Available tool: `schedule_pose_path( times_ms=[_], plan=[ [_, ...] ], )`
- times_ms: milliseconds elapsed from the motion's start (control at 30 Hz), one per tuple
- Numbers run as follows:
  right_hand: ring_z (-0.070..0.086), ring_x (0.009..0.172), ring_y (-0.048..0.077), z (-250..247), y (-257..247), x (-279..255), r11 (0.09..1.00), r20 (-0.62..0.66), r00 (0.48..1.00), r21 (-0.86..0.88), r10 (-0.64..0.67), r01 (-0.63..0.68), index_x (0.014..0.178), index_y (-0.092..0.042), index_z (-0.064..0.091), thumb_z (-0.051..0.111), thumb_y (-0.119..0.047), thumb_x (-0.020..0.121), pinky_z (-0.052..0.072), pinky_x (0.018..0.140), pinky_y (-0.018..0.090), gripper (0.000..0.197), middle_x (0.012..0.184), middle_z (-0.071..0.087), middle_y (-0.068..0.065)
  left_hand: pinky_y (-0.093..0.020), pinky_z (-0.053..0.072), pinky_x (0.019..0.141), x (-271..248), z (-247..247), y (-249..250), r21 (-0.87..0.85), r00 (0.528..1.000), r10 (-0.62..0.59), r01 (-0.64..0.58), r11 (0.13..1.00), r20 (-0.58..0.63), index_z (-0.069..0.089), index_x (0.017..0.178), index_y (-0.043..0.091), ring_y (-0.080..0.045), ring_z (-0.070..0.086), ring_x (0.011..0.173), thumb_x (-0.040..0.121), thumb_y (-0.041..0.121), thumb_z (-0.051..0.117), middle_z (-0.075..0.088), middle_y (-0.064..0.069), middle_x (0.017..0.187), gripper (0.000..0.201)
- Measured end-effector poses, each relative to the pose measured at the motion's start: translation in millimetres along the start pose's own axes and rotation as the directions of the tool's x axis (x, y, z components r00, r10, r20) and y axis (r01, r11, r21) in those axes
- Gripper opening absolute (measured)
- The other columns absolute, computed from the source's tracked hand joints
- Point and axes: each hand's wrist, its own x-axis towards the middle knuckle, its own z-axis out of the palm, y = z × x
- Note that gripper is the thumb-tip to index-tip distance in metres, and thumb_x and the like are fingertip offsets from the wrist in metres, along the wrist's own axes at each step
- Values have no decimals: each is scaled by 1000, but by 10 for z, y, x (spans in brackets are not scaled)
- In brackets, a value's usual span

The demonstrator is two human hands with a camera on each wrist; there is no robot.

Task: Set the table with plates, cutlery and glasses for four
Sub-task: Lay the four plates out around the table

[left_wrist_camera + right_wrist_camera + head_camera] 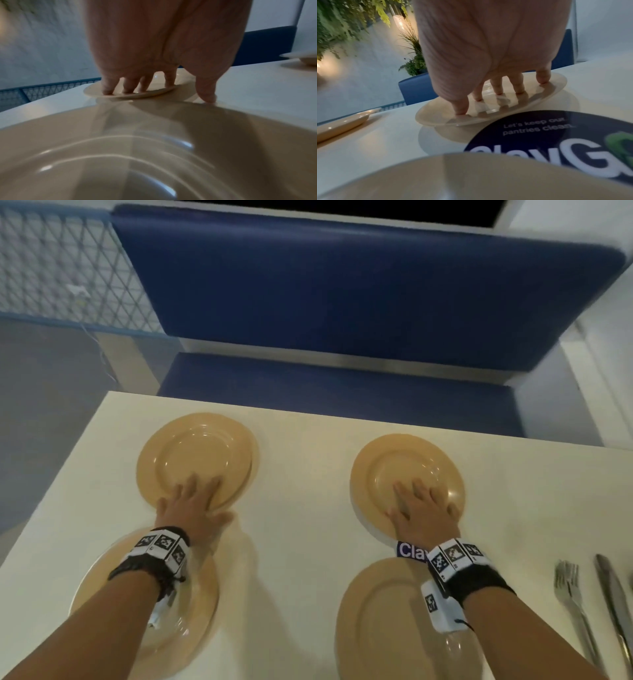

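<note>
Several tan plates lie on the cream table (301, 508). My left hand (191, 501) presses straight fingers (126, 88) on the near rim of the far left plate (195, 453), thumb on the tabletop. My right hand (419, 505) rests spread fingertips (499, 88) on the near part of the far right plate (404, 467) (553, 86). Two more plates sit nearer me, the near left plate (191, 642) (154, 155) and the near right plate (376, 628) (471, 175), under my forearms. A fork (572, 594) and a knife (613, 601) lie at the right edge.
A dark round sticker (411, 551) (556, 135) with white lettering sits on the table between the two right plates. A blue padded bench (342, 302) runs along the table's far side. A mesh railing (61, 268) stands at far left, and plants (347, 20) show beyond.
</note>
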Motion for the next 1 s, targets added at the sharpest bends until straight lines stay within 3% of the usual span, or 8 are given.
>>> schedule_pose_path(
  times_ms=[300,433,533,633,700,767,900,1000],
  plan=[
    [10,150,34,11,-59,12,998,18,999,39,48,-48,150,-45,15,40,-54,95,15,115,63,61,165,7,-4,-58,10,123,-4,11,-68,30,999,33,-33,999,-2,4,156,48,-34,7,154,93,60,48,-3,-5,169,78],
    [37,139,27,-72,-105,-299,986,-159,987,164,29,-2,143,-35,38,47,-40,97,35,107,55,47,152,38,2,-60,17,119,-186,-71,-39,-35,992,108,-110,993,-64,15,156,39,-33,18,152,91,55,58,17,-8,166,80],
    [57,108,23,104,-138,-1031,982,-255,962,139,-93,131,118,-24,64,42,-35,95,47,88,38,34,117,60,-4,-56,46,102,-635,-26,-140,-111,956,164,-196,974,-243,48,138,26,-32,60,119,87,45,69,55,-8,141,58],
    [60,111,22,649,-77,-1755,991,-191,975,55,-112,124,115,-24,69,37,-48,86,46,95,34,49,116,66,-4,-49,53,84,-1142,249,-429,-200,940,70,-142,969,-333,57,114,21,-29,65,90,87,35,71,64,-6,118,34],
    [55,125,27,1006,-12,-1995,999,-66,997,19,-44,45,131,-27,60,41,-57,82,45,103,46,60,133,61,1,-48,47,88,-1369,482,-617,-302,955,-65,-26,953,-289,55,109,24,-30,62,96,85,32,74,61,-6,120,31],
    [51,130,36,1272,35,-2068,999,-22,999,-1,-39,39,141,-27,51,37,-63,85,37,108,57,67,144,53,9,-51,39,99,-1502,724,-767,-317,969,-163,99,943,-185,51,118,32,-27,53,121,85,39,72,52,-2,137,40],
    [45,136,39,1386,72,-2096,999,-9,999,-23,-47,47,147,-29,45,8,-71,91,23,113,58,78,151,46,10,-58,16,120,-1607,1056,-966,-212,989,-123,103,972,-82,19,155,40,-27,12,153,96,54,49,8,0,169,68],
    [39,140,38,1359,52,-2164,999,-6,999,-13,-41,41,150,-32,38,18,-68,91,26,114,57,72,155,40,8,-57,14,121,-1681,1159,-1006,-148,994,-89,77,986,-71,7,157,42,-28,6,155,97,59,42,0,1,169,72]
  ],
)
